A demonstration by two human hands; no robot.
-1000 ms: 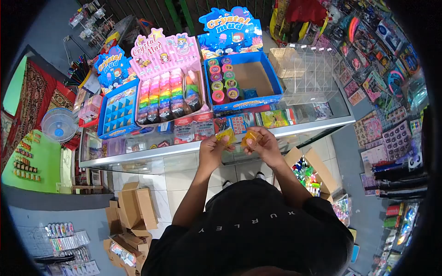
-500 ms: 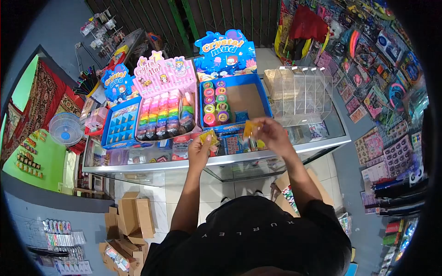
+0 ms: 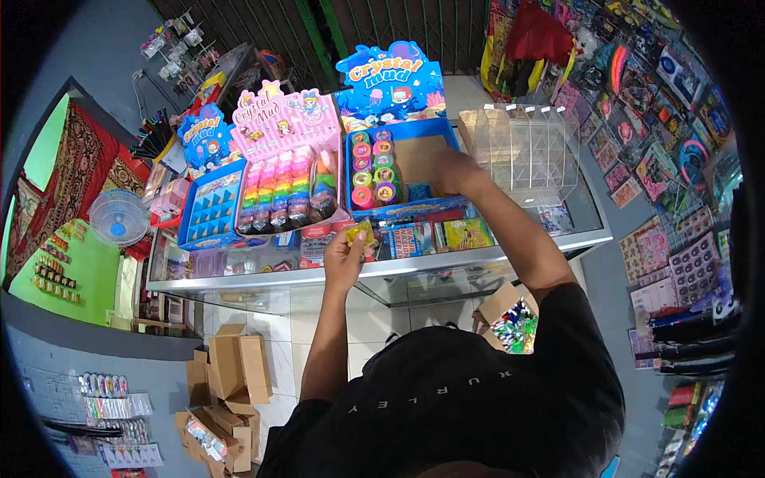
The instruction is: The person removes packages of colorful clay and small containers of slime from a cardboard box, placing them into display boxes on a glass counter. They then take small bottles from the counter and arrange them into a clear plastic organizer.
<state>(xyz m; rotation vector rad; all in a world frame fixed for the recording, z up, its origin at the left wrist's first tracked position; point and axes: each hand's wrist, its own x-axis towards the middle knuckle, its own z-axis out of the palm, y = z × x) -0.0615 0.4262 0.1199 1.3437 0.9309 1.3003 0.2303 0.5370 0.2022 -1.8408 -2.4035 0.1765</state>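
My left hand (image 3: pixel 345 256) is closed on a small shiny yellow packet (image 3: pixel 362 233) above the counter's front edge. My right hand (image 3: pixel 458 173) reaches over the right part of a blue "Crystal mud" display box (image 3: pixel 398 211). Blur and its own back hide the fingers, so what it holds, if anything, does not show. Two columns of round tubs with colored lids (image 3: pixel 384 170) fill the box's left side. Beside them, near the front wall, lies a small blue packet (image 3: pixel 418 191).
The glass counter (image 3: pixel 319 277) also carries a pink display box (image 3: pixel 279 119) of rainbow-layered containers, a smaller blue box (image 3: pixel 209 211) with dividers, and a clear divided holder (image 3: pixel 530 151). Cardboard boxes (image 3: pixel 239 370) stand on the floor. Packaged toys hang on the right wall.
My right hand, earlier holding an orange-yellow packet near the left hand, has moved away into the blue box. The left hand keeps its yellow packet. The view has shifted slightly.
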